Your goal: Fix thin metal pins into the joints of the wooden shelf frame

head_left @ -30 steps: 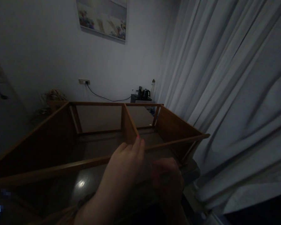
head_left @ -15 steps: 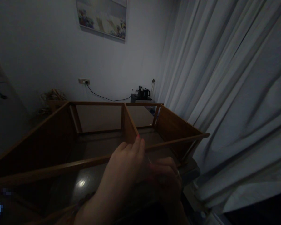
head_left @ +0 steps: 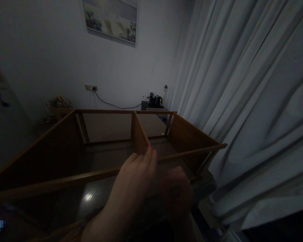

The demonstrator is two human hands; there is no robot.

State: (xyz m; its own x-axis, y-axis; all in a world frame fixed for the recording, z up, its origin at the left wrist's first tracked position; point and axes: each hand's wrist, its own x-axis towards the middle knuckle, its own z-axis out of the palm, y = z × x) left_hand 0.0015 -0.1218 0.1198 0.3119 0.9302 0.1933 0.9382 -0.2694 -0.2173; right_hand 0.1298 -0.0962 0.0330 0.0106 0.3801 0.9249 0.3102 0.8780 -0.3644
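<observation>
A brown wooden shelf frame [head_left: 192, 152] with side panels lies across the view, split by a wooden divider panel [head_left: 141, 134]. My left hand [head_left: 137, 171] is wrapped over the near rail where the divider meets it, fingertips on the divider's end. Just right of it and below the rail is my right hand [head_left: 178, 190], curled and slightly blurred. Its fingers are drawn together; whatever they may hold is too dark to make out. Both hands are close together but look apart.
A black kettle [head_left: 157, 100] stands on a small dark cabinet behind the frame. A cord [head_left: 111, 105] runs from the wall socket [head_left: 91, 87]. Long pale curtains [head_left: 242, 101] hang along the right side. A picture [head_left: 111, 20] hangs on the wall.
My right hand has turned at the wrist, its fingers now more curled; a thin light sliver by its fingertips no longer shows. My left hand keeps its place on the frame.
</observation>
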